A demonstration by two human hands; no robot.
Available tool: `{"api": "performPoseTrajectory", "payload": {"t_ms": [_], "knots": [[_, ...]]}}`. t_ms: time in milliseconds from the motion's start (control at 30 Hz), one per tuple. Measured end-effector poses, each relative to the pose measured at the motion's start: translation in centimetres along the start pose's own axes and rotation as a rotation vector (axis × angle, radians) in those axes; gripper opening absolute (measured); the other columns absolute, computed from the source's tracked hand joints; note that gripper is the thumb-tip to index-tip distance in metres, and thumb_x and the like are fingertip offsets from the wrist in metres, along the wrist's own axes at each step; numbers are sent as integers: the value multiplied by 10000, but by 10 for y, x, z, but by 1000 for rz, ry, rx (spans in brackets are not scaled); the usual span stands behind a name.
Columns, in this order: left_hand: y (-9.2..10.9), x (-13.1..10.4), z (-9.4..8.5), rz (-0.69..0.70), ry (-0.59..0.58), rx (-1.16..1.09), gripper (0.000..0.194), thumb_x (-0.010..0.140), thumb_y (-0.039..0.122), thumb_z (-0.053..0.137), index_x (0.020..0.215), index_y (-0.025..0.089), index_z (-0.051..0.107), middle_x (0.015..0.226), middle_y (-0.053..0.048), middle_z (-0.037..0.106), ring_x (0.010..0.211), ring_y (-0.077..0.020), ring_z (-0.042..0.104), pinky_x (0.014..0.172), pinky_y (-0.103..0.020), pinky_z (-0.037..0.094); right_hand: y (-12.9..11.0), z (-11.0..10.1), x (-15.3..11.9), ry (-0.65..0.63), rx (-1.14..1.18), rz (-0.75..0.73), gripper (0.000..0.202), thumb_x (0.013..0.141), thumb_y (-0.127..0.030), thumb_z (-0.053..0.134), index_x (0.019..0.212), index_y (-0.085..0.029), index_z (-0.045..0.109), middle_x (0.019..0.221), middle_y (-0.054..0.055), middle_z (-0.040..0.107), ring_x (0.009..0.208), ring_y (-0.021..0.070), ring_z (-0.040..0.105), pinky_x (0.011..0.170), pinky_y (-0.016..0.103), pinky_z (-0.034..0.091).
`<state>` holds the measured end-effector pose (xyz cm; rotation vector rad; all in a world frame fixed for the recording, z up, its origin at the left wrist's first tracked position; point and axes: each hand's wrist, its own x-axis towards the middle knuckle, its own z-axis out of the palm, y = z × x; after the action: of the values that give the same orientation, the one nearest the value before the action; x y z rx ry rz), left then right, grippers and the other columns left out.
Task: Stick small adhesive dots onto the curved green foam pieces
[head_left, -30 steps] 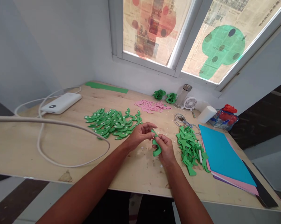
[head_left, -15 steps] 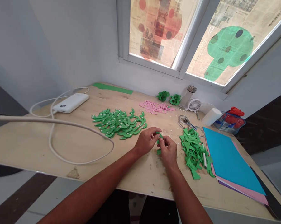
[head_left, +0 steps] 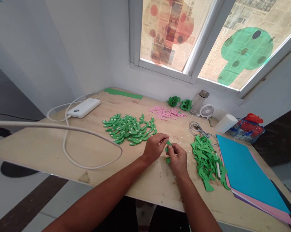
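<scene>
My right hand (head_left: pixel 178 158) is closed round a small curved green foam piece (head_left: pixel 169 143), its thumb pressed on it. The fingertips of my left hand (head_left: pixel 155 146) are pinched together at the upper end of that piece; whatever lies between them is too small to make out. A green bit (head_left: pixel 168 160) shows beneath my right hand, partly hidden. To the left spreads a pile of curved green foam pieces (head_left: pixel 128 127) with small white squares on them. A heap of green foam offcuts (head_left: pixel 205 158) lies right of my hands.
Pink cut pieces (head_left: pixel 167 112) and two green foam flowers (head_left: pixel 174 101) sit toward the wall. A bottle (head_left: pixel 200 101), small fan (head_left: pixel 207 110) and white roll (head_left: pixel 225 123) stand behind the offcuts. Coloured sheets (head_left: pixel 247 170) lie right. A cable (head_left: pixel 92 128) loops left, near a power bank (head_left: pixel 85 107).
My left fingertips have shifted from the side of the green piece to a pinch at its upper end. My right hand keeps its hold. The whole view has swung slightly left.
</scene>
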<state>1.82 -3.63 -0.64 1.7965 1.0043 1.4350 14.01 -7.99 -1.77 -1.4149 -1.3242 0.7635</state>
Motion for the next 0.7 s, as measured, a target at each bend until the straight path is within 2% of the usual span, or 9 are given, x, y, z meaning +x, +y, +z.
{"api": "performPoseTrajectory", "payload": {"t_ms": [67,167,300,433,567,700], "knots": [[0,-2,1,90,-7,138,173,826,237,523,847,202,691,794,-89,677,756,-215,596,727,-326,435,0,0,0,-7,8,3,280,788,-429,541,698,-173,608,581,11,597,562,158,572,488,240,419],[-1,-3,1,137,-21,233,222,854,236,479,893,188,692,808,-111,675,780,-230,596,729,-337,430,1,1,1,-12,37,29,289,778,-442,556,700,-169,612,579,9,595,557,157,573,484,240,411],[0,-1,-1,54,-48,78,252,877,288,461,947,186,681,865,-87,687,783,-199,611,707,-301,451,2,1,2,-2,172,120,304,742,-470,599,719,-167,611,581,-6,581,528,142,568,448,221,386],[-1,3,-3,-79,-52,-88,294,884,320,436,992,164,661,812,-53,681,712,-160,623,664,-271,481,5,2,5,-10,345,196,313,699,-467,654,750,-160,617,585,-18,565,501,112,547,412,187,347],[-6,6,-4,-117,51,-45,219,805,245,527,957,158,658,881,-65,695,751,-163,648,642,-255,500,9,3,7,31,468,215,307,666,-447,696,710,-155,612,595,-23,561,491,90,533,428,180,363],[-8,11,-9,-122,107,99,204,789,217,519,924,171,666,854,-61,709,730,-168,652,635,-261,501,10,3,10,70,542,239,300,631,-424,727,699,-154,614,611,-26,574,482,78,524,435,181,371]]}}
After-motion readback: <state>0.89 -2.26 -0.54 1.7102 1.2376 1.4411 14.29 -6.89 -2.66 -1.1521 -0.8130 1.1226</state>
